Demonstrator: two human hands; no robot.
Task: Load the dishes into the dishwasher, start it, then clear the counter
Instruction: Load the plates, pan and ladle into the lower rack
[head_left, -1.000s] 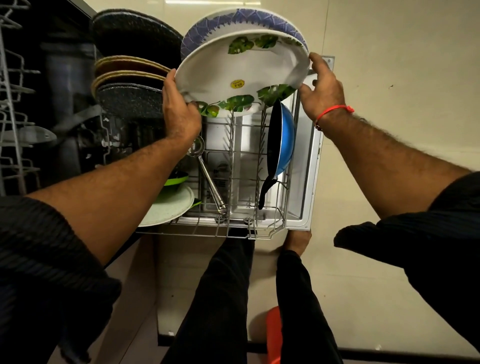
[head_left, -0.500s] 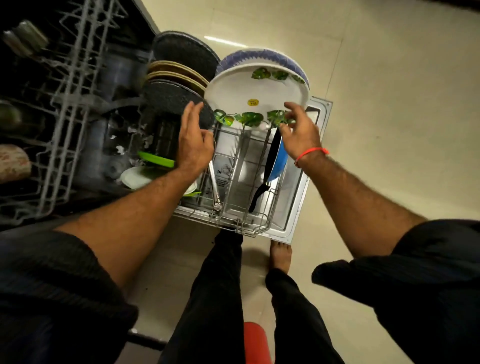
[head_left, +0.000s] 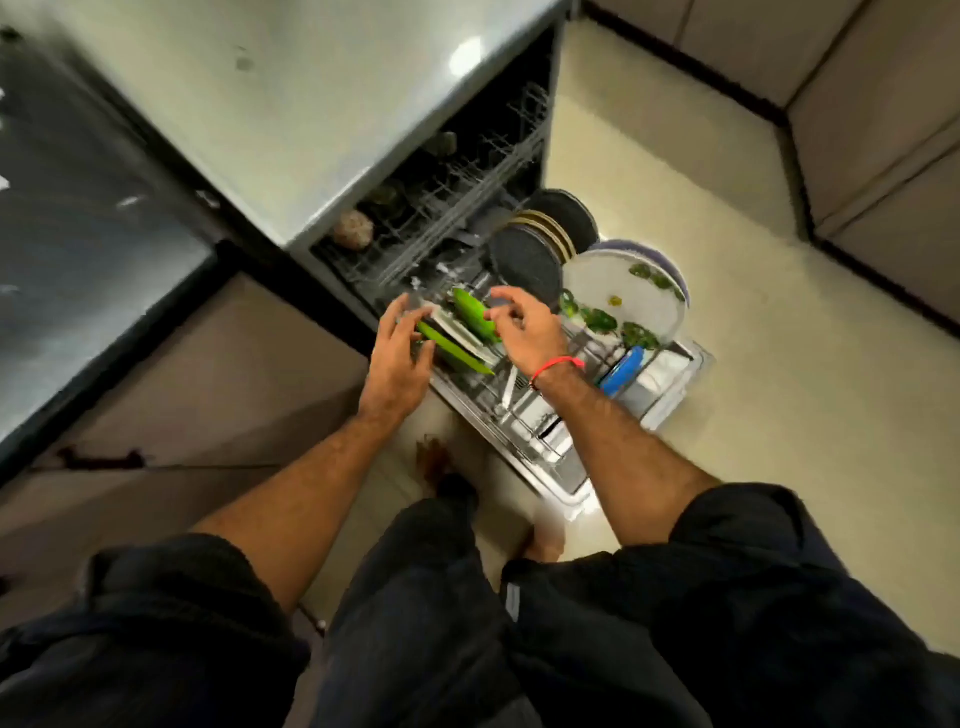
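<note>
The dishwasher's lower rack (head_left: 524, 421) is pulled out over the open door (head_left: 672, 397). At its near-left end stand a green plate (head_left: 475, 319), a pale plate (head_left: 460, 335) and a second green plate (head_left: 453, 354), all tilted. My left hand (head_left: 397, 364) grips the left edge of this group. My right hand (head_left: 527, 335) pinches the upper green plate from the right. Further along stand a dark speckled plate (head_left: 524, 265), brown-rimmed plates (head_left: 545, 231) and a white leaf-patterned plate (head_left: 623, 299). The frame is blurred.
A blue pan (head_left: 621, 375) stands on edge in the rack's right part. The upper rack (head_left: 457, 176) sits inside the machine with a few items. The grey counter (head_left: 311, 104) runs above; cabinets (head_left: 883, 130) line the far right. My bare feet stand by the door.
Both hands let go of the leaf-patterned plate, which now stands in the rack, and moved left to the green plates. The view has pulled back and swung round.
</note>
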